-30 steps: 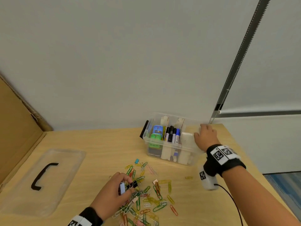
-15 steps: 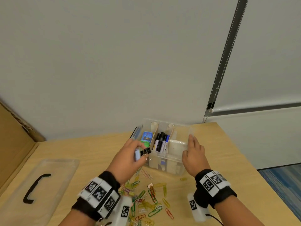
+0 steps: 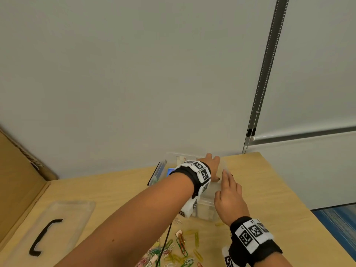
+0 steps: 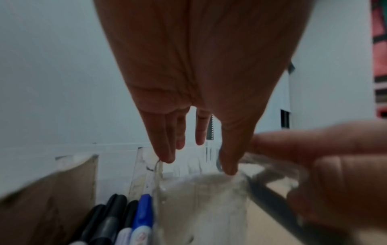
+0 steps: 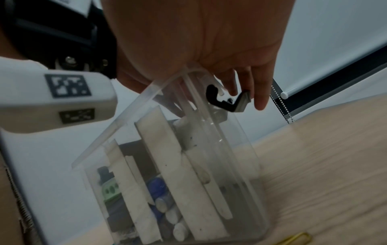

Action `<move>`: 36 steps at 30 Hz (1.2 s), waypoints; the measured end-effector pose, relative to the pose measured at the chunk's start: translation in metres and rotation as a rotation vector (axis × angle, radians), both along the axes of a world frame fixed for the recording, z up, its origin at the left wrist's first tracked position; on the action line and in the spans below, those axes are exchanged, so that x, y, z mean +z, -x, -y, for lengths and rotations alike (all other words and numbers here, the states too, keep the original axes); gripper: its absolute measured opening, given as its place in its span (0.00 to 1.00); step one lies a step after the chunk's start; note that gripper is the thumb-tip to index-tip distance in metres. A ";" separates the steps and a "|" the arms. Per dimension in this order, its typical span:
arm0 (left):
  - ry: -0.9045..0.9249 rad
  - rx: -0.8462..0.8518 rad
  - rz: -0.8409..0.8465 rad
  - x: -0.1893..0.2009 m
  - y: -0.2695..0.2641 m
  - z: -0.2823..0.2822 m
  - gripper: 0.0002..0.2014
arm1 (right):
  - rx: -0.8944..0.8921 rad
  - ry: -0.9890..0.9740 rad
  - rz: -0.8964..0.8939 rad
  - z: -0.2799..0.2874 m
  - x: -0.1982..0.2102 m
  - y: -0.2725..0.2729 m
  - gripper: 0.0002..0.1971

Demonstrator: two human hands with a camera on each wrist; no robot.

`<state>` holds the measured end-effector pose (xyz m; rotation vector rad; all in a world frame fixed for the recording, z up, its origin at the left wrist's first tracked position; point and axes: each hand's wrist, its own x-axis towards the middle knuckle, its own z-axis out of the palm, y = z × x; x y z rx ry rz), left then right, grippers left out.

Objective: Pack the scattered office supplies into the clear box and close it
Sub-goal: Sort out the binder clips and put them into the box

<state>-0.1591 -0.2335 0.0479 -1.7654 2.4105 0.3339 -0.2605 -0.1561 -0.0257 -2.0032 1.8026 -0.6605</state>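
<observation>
Tabletop clear box [image 5: 240, 149] holds markers [image 4: 125, 220], dividers [image 5: 188, 182].

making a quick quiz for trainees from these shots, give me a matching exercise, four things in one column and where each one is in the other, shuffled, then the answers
Things:
1. lid
2. paper clips
3. blue-capped marker
4. right hand

Places:
A. upright inside the clear box, beside black-capped markers
B. against the box's right side
C. flat on the table, left of the box, handle up
D. scattered on the table in front of the box

Pairs: 1-C, 2-D, 3-A, 4-B
</observation>
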 end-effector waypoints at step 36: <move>-0.096 0.185 0.123 -0.099 -0.161 -0.117 0.28 | 0.393 -0.350 -0.389 -0.042 -0.040 -0.110 0.17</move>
